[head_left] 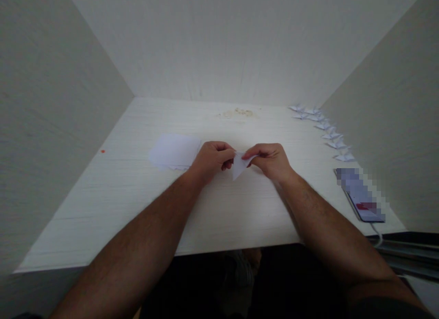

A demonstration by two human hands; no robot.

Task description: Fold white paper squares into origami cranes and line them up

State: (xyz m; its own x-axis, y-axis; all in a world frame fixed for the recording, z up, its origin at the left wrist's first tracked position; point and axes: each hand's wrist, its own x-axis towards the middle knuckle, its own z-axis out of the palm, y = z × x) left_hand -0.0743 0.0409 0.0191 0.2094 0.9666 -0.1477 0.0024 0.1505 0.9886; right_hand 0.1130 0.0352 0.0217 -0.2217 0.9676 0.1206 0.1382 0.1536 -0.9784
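Observation:
A small folded piece of white paper (239, 167) is held up between both hands above the middle of the table. My left hand (215, 160) pinches its upper left corner between thumb and fingers. On the other side, my right hand (269, 159) grips the right edge, thumb below and forefinger on top. One pointed tip of the paper hangs down between the hands. Just left of my left hand lies a stack of white paper sheets (174, 151), partly covered by that hand.
Several small folded white paper figures (332, 136) stand in a row along the table's right side. Nearer me lies a phone (360, 195) with a cable (379, 236). Brownish marks (243, 112) show at the back. Walls enclose the white table (120, 209) on three sides.

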